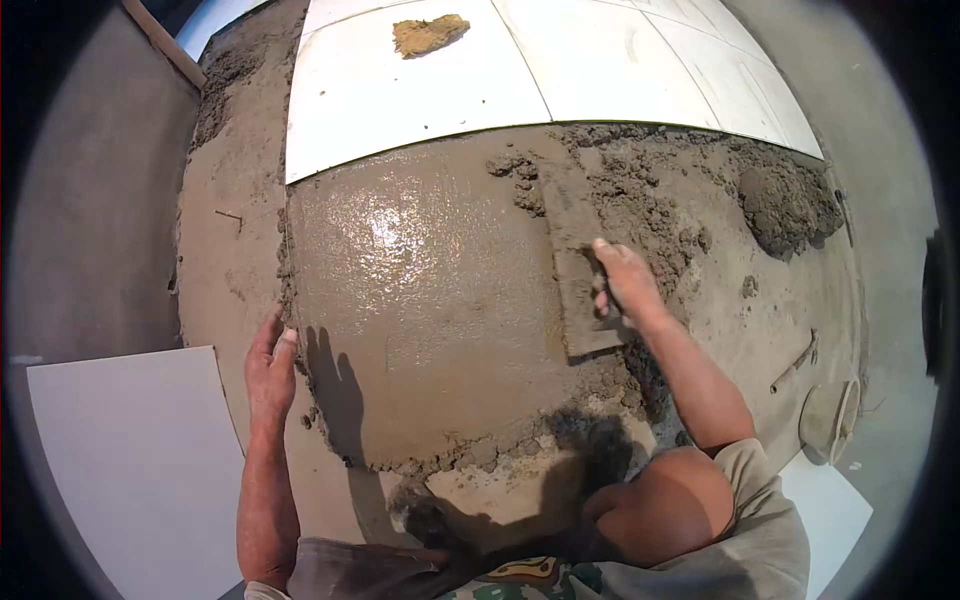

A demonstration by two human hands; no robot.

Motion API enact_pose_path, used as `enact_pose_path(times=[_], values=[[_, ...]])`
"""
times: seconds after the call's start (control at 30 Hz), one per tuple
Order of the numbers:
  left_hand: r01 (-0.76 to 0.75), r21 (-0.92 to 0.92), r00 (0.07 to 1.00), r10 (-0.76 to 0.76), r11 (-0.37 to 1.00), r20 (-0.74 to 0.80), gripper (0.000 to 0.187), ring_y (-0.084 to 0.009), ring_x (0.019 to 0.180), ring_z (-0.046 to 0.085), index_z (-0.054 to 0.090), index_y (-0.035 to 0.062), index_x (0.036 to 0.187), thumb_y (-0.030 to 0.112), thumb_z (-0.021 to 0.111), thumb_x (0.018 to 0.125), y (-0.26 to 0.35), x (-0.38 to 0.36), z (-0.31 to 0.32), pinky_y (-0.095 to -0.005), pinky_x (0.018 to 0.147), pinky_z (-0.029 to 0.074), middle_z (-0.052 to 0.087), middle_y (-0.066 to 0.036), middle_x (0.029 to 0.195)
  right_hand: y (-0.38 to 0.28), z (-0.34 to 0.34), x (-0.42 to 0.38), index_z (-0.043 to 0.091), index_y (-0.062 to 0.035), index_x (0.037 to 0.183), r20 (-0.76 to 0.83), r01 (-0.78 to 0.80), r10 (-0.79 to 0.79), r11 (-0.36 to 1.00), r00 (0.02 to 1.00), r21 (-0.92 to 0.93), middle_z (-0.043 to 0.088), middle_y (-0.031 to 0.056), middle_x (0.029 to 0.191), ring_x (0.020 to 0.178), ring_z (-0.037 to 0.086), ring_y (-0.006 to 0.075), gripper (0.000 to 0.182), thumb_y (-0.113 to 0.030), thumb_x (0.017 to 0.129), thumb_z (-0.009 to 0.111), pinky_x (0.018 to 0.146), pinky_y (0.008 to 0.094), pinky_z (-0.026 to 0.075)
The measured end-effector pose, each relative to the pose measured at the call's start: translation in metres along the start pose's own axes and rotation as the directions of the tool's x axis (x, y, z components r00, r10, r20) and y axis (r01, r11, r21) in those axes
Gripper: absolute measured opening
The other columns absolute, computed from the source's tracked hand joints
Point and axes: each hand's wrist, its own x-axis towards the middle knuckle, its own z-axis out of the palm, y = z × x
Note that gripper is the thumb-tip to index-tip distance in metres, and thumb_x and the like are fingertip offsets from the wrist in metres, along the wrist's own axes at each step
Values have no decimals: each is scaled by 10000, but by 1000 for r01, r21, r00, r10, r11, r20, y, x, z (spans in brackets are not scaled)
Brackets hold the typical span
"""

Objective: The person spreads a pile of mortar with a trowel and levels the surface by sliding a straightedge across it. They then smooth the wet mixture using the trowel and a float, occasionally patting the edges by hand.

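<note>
My right hand (625, 280) is closed on the grip of a long flat mortar-coated float (580, 250), which lies along the right side of a smooth wet mortar bed (430, 300). The bed's surface shines in the sun. Just off the left edge of the bed is my left hand (270, 365), with its fingers extended and nothing in it; its shadow falls on the mortar. Crumbly loose mortar (640, 190) lies beyond the float on the right.
White tiles (620, 60) cover the floor at the far side, with a yellowish sponge-like piece (430, 36) on them. A loose white tile (130, 460) lies at left. On the right are a mortar heap (790, 210), a hammer-like tool (795, 362) and a bucket (825, 422).
</note>
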Motion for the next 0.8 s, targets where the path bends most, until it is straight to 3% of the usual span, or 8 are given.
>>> enact_pose_path(times=[0.1, 0.17, 0.3, 0.47, 0.57, 0.63, 0.73, 0.8], values=[[-34, 10, 999, 34, 999, 21, 516, -309, 1310, 430, 433, -8, 1385, 221, 549, 937, 0, -4, -4, -394, 1084, 337, 468, -225, 1384, 4, 30, 15, 505, -15, 947, 0, 75, -75, 997, 997, 24, 520, 46, 631, 438, 527, 149, 423, -437, 955, 497, 410, 318, 420], [-39, 7, 999, 38, 999, 17, 534, -324, 1315, 420, 422, 14, 1401, 249, 554, 940, -1, -8, -9, -400, 1081, 344, 449, -241, 1394, -10, 50, 28, 501, 73, 966, -45, 134, -137, 989, 990, -60, 538, 101, 678, 461, 562, 183, 486, -413, 949, 493, 420, 339, 440], [24, 49, 1000, -24, 998, -10, 512, -324, 1304, 440, 451, 5, 1375, 228, 569, 930, -9, -15, -19, -411, 1067, 357, 476, -232, 1376, -39, 78, 30, 497, 127, 942, 5, 140, -142, 972, 990, -190, 571, 131, 623, 454, 586, 215, 522, -393, 951, 460, 445, 367, 460], [73, -9, 997, -73, 997, -3, 503, -314, 1290, 458, 463, 14, 1370, 229, 575, 930, -16, -11, -19, -403, 1057, 370, 497, -232, 1355, -39, 111, 46, 501, 160, 1004, -26, 157, -163, 976, 986, -149, 598, 179, 659, 432, 577, 215, 587, -423, 951, 459, 472, 380, 474], [23, 12, 1000, -23, 1000, 12, 490, -309, 1279, 471, 473, 21, 1364, 223, 576, 929, -18, -7, -16, -400, 1050, 379, 511, -227, 1342, -42, 133, 46, 511, 155, 1040, 72, 157, -143, 950, 987, -270, 633, 259, 796, 618, 664, 292, 603, -439, 950, 468, 620, 416, 523], [-21, 18, 1000, 20, 1000, 12, 484, -308, 1274, 477, 478, 25, 1361, 219, 576, 929, -18, -7, -16, -399, 1047, 383, 519, -223, 1335, -29, 156, 60, 521, 144, 1085, 103, 268, -248, 870, 963, -414, 623, 328, 976, 908, 660, 387, 579, -417, 959, 460, 822, 460, 504], [-28, 53, 1000, 28, 998, 1, 475, -310, 1273, 478, 481, 26, 1359, 213, 570, 932, -19, -13, -19, -398, 1049, 381, 514, -214, 1343, -34, 166, 60, 526, 133, 1118, 207, 239, -161, 862, 965, -447, 586, 349, 1105, 1093, 572, 445, 552, -393, 967, 450, 942, 483, 445], [-12, 21, 1000, 12, 1000, -9, 466, -312, 1281, 470, 482, 30, 1359, 199, 564, 933, -20, -18, -22, -398, 1054, 376, 497, -208, 1361, -47, 156, 39, 533, 125, 1116, 188, 270, -200, 814, 962, -515, 596, 339, 1091, 1062, 586, 443, 553, -400, 966, 450, 927, 481, 454]])
